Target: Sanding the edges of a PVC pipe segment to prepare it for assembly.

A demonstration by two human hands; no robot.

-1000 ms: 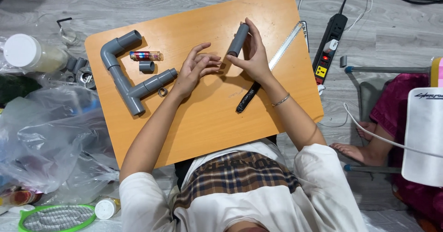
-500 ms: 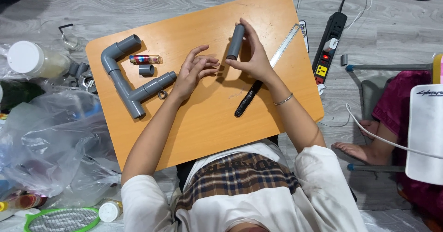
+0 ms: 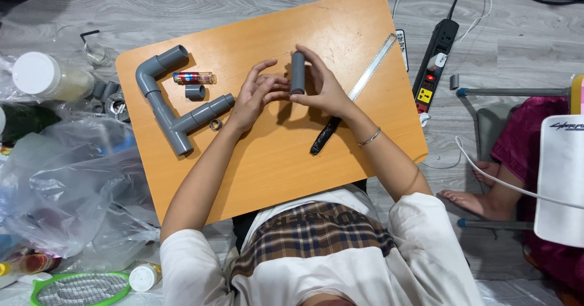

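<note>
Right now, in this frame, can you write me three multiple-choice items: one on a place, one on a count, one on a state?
1. Where does the metal ruler lie?
A. on the table's right part
B. on the floor by the plastic bags
C. across the person's lap

2. How many loose short grey sleeves lie beside the striped tube?
A. three
B. one
C. none

3. How is the short grey pipe held?
A. flat on the table, untouched
B. pushed into the pipe assembly
C. upright in the right hand

Answers: 1 A, it rests along the orange table near its right edge. 2 B, a single sleeve shows there. 3 C, the right fingers grip it, with the left hand beside it.
</note>
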